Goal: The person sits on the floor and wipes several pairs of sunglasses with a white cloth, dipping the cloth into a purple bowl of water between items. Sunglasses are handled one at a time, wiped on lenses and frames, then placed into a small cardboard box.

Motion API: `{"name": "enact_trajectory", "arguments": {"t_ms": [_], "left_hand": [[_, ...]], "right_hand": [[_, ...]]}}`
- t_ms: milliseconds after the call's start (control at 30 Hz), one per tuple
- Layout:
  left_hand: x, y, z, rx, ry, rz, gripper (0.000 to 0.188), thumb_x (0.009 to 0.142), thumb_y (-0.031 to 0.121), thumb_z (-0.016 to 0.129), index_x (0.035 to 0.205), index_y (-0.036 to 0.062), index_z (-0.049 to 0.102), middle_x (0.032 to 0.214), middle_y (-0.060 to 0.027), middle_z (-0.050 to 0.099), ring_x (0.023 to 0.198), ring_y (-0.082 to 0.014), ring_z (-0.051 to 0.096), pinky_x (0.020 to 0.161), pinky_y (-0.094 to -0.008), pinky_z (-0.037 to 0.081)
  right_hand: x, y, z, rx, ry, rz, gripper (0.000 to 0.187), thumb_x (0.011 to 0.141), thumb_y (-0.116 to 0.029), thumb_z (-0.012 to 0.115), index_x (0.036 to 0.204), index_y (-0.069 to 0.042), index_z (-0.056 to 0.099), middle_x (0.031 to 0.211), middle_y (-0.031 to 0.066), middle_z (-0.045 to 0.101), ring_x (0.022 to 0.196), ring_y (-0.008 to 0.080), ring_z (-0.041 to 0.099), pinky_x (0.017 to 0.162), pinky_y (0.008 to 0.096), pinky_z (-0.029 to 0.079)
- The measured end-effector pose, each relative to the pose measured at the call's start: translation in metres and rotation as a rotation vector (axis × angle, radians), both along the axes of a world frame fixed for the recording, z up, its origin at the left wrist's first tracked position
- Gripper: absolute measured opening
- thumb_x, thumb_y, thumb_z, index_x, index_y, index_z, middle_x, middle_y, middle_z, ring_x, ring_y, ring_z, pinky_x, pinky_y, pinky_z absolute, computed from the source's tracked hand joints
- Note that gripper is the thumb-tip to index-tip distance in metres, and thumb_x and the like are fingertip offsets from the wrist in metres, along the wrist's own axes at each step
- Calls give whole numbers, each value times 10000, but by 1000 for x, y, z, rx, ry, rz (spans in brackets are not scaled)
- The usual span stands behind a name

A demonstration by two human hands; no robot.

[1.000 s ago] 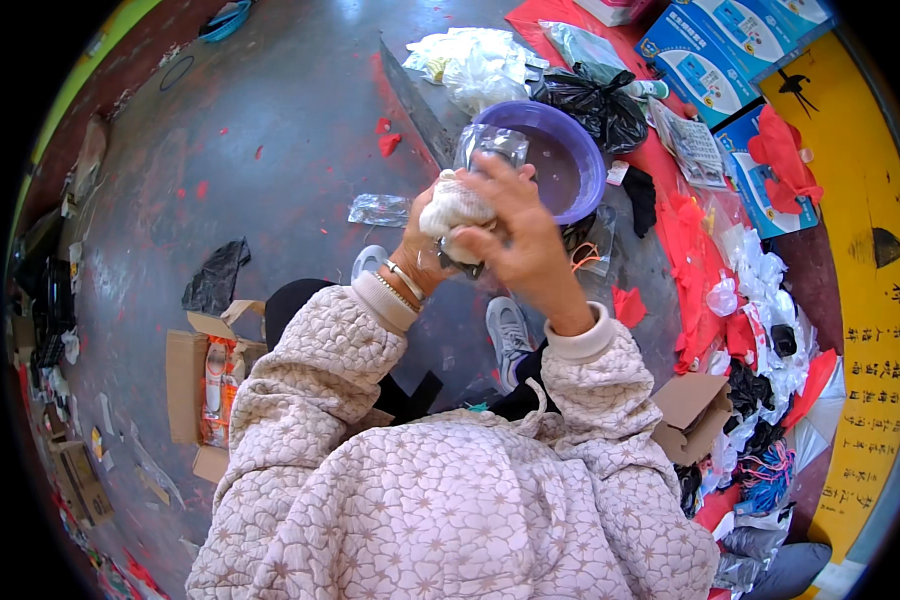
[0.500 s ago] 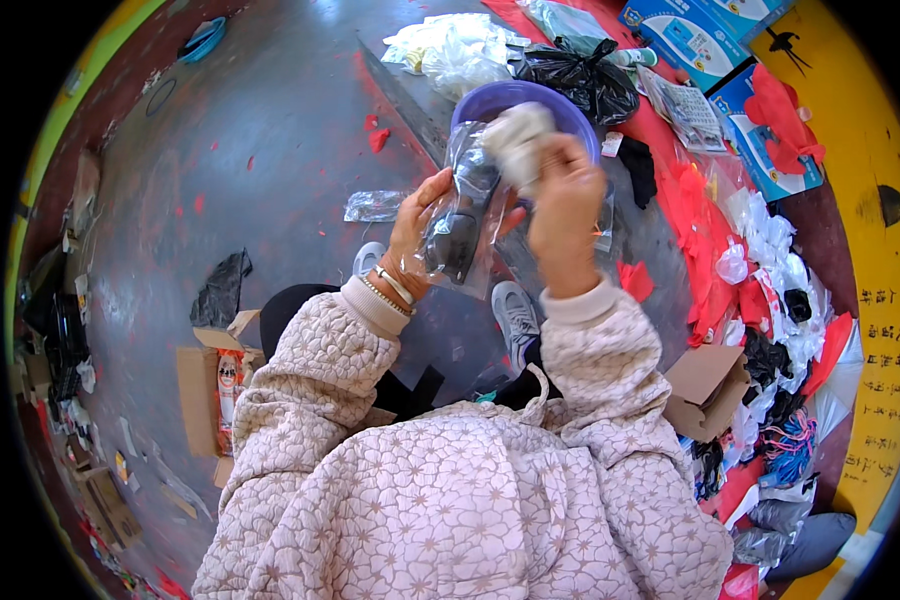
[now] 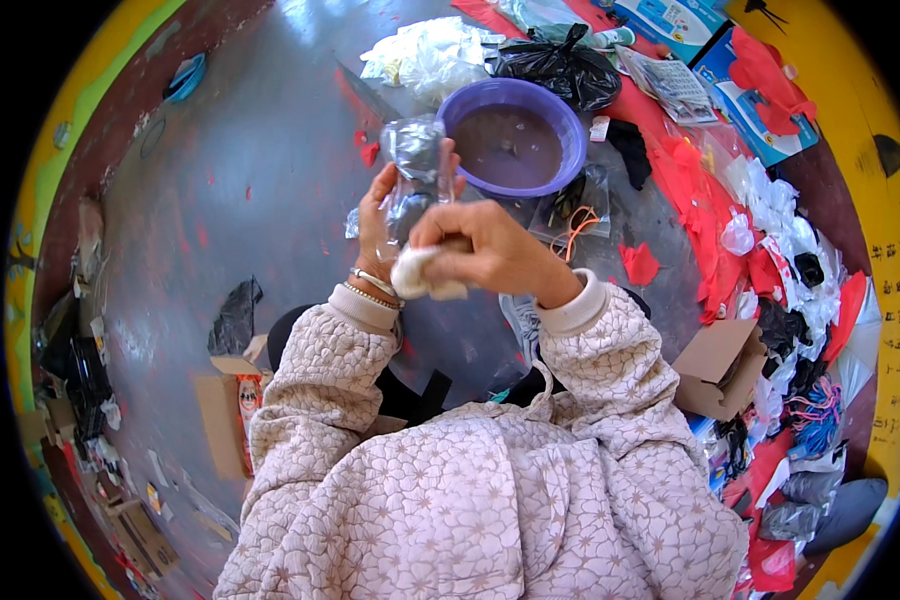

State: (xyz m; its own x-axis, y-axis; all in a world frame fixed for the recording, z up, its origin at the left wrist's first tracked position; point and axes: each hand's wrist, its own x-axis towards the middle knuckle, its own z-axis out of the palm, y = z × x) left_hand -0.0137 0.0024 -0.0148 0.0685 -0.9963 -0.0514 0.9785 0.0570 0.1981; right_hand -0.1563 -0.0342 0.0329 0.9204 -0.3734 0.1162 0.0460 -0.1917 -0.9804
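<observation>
My left hand is closed round a clear plastic bag with dark, rounded things inside, whose kind I cannot make out. The bag stands nearly upright, its fingertips-side edge beside the purple basin. In my right hand is a bunched white cloth, pressed against or just in front of the bag's lower end; the exact contact is hidden. The basin, holding murky greyish water, sits on the floor ahead of my hands.
Beyond the basin lie a black plastic bag and white plastic bags. Red cloth and plastic scraps run along the right. Open cardboard boxes stand at right and left. Orange cord lies below the basin.
My right hand has brought the white cloth down and left, from over the basin to the bag's lower end. The bag has shifted left, and the basin now shows fully.
</observation>
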Motion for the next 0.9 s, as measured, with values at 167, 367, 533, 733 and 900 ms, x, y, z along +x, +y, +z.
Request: {"name": "enact_trajectory", "arguments": {"t_ms": [167,367,533,733,900], "left_hand": [[18,-3,18,-159,-30,107,464,916,286,289,1271,-1,370,1296,-157,424,1175,-273,429,998,-451,327],[19,0,19,-112,-136,42,450,924,315,322,1278,44,384,1275,-103,452,1132,-226,466,986,-389,346],[8,8,29,-76,-374,25,458,928,302,342,1312,52,335,1281,-73,435,1102,-185,472,974,-345,358],[17,5,37,-281,-635,-91,570,858,299,508,1310,12,314,1281,-129,425,1095,-203,475,941,-339,387],[18,7,20,-67,-732,-124,518,776,135,627,1231,-2,423,1134,-133,548,982,-210,558,881,-331,443]], "right_hand": [[-25,-28,-14,672,-194,-421,273,711,-88,531,971,-5,549,755,78,579,632,154,597,514,237,484],[-8,-8,-14,843,19,-263,228,793,-149,580,958,8,572,756,51,601,615,110,582,542,215,468],[-7,-11,-22,550,76,-209,94,767,-88,601,775,4,616,703,35,603,583,81,555,529,196,428],[-22,-22,-20,-127,36,-389,121,680,-83,577,711,30,608,638,85,581,559,137,543,533,260,417],[-26,-19,-5,-275,67,-296,128,658,-94,576,698,25,603,612,104,546,549,156,530,529,282,413]]}}
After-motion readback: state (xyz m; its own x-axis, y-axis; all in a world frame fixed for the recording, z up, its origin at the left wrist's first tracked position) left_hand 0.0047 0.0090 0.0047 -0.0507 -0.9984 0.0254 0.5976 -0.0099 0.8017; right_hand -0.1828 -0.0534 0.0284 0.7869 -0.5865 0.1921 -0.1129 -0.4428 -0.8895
